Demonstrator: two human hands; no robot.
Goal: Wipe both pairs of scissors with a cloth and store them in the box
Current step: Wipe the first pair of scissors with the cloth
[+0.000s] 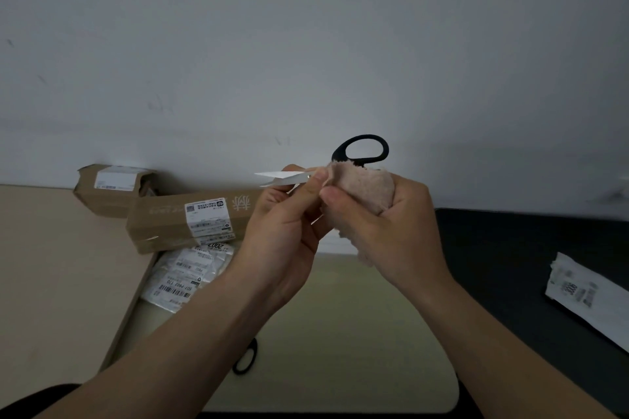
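Scissors, 2 pairs.
- Pair one (286, 175): pale metal blades, slim and pointed, slightly parted, tips pointing left. One black oval handle loop shows above the cloth. Held up in front of the wall, above the box.
- Pair two (254, 352): only part of a black loop shows, lying on the box floor under the left forearm.

Cloth (367, 187), 1: pinkish, nubbly terry, bunched round pair one between blades and loop, with a tail hanging below the palm.

Hands, 2.
- Left hand (282, 218): thumb and forefinger pinch the blades near the pivot, the other fingers curled in.
- Right hand (388, 228): fingers and thumb curled tight round the cloth wad.

Box (124, 313), 1: shallow and open, with a brown card wall on the left, a pale smooth floor and a rounded near corner.

Cartons, 2: a long brown one (163, 221) with a white label, and a shorter one (102, 201) behind it.

Mailer bag (183, 275), 1: crinkled plastic with barcode labels, lying in the box's far left corner.

Paper slip (585, 292), 1: white, torn and printed, on a black mat (503, 265).
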